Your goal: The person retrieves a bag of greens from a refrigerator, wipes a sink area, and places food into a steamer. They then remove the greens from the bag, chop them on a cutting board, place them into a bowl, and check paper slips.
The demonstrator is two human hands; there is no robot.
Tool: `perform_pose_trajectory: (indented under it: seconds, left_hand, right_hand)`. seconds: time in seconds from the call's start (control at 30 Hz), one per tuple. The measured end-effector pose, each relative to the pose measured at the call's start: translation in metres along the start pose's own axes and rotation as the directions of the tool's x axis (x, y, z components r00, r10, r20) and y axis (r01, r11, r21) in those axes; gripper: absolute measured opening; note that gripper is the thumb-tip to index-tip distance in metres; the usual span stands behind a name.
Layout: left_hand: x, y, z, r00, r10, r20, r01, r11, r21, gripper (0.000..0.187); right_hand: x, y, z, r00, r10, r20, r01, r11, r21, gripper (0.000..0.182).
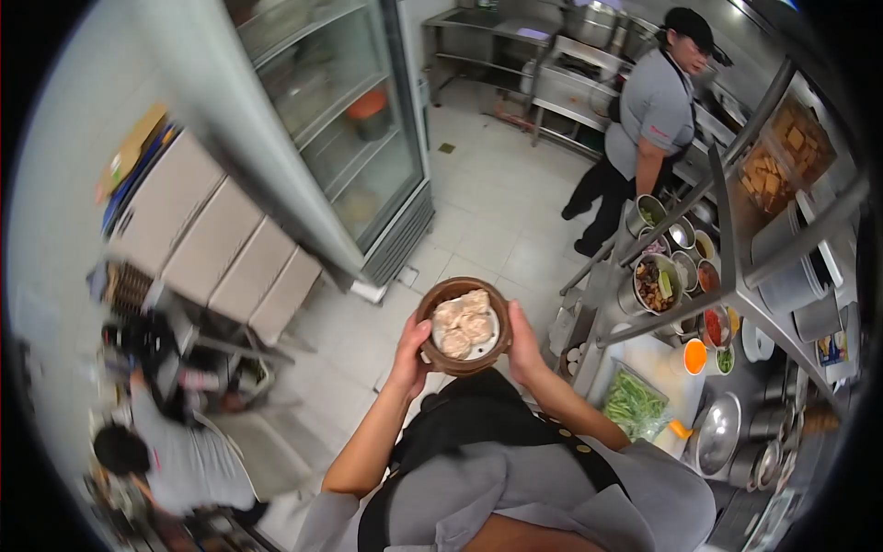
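Note:
Between my two hands is a round brown steamer basket (464, 365), held level in front of my apron. Inside it, several pale dumplings (475, 326) sit on a white perforated liner (491, 337). My left hand (411, 352) grips the basket's left side, with the thumb up along the rim. On the opposite side, my right hand (524, 345) presses against the wall; its fingertips are partly hidden behind the basket.
A glass-door fridge (340, 110) stands ahead to the left. Along the right runs a counter with metal containers (655, 283) and bagged green vegetables (635, 405), under a shelf frame (782, 322). One co-worker (653, 110) stands at the back right, another (184, 460) at the lower left.

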State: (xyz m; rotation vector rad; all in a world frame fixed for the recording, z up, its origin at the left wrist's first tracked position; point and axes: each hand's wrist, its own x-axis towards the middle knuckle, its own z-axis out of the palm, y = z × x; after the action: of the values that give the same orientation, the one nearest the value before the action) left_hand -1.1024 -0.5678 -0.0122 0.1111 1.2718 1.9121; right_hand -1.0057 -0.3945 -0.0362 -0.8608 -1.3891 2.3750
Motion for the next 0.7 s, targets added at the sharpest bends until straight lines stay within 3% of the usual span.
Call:
perform_pose_trajectory:
  seconds: [0.07, 0.1, 0.27, 0.43, 0.47, 0.53, 0.6, 0.67, 0.7]
  left_hand:
    - [0.071, 0.027, 0.018, 0.987, -0.089, 0.136, 0.078, 0.993, 0.086, 0.074]
    - [0.107, 0.034, 0.026, 0.973, -0.116, 0.201, 0.096, 0.989, 0.109, 0.072]
    - [0.269, 0.075, 0.075, 0.885, -0.256, 0.388, 0.204, 0.964, 0.17, 0.069]
    - [0.44, 0.079, 0.111, 0.892, -0.257, 0.371, 0.168, 0.953, 0.254, 0.07]
    - [0.465, 0.092, 0.119, 0.904, -0.239, 0.356, 0.153, 0.955, 0.254, 0.071]
    - [0.525, 0.117, 0.121, 0.896, -0.32, 0.309, 0.246, 0.936, 0.253, 0.071]
    - [0.589, 0.143, 0.127, 0.924, -0.306, 0.229, 0.255, 0.941, 0.224, 0.058]
    - [0.653, 0.171, 0.137, 0.923, -0.315, 0.222, 0.294, 0.948, 0.124, 0.054]
    - [0.681, 0.188, 0.146, 0.928, -0.285, 0.239, 0.27, 0.958, 0.094, 0.053]
  right_hand:
    - [0.038, -0.012, -0.014, 0.982, -0.121, -0.147, 0.137, 0.985, 0.102, 0.051]
    - [0.056, -0.02, -0.015, 0.96, -0.11, -0.256, 0.172, 0.956, 0.236, 0.053]
    - [0.161, -0.071, -0.033, 0.903, -0.285, -0.322, 0.387, 0.865, 0.318, 0.059]
    - [0.304, -0.125, -0.083, 0.926, -0.27, -0.263, 0.349, 0.879, 0.326, 0.054]
    - [0.34, -0.133, -0.089, 0.94, -0.177, -0.291, 0.276, 0.896, 0.347, 0.053]
    - [0.385, -0.166, -0.083, 0.94, -0.151, -0.306, 0.223, 0.95, 0.218, 0.052]
    - [0.44, -0.204, -0.084, 0.952, -0.158, -0.264, 0.204, 0.966, 0.156, 0.052]
    - [0.495, -0.254, -0.07, 0.945, -0.205, -0.253, 0.249, 0.956, 0.155, 0.055]
    - [0.537, -0.26, -0.075, 0.917, -0.252, -0.309, 0.275, 0.961, 0.034, 0.055]
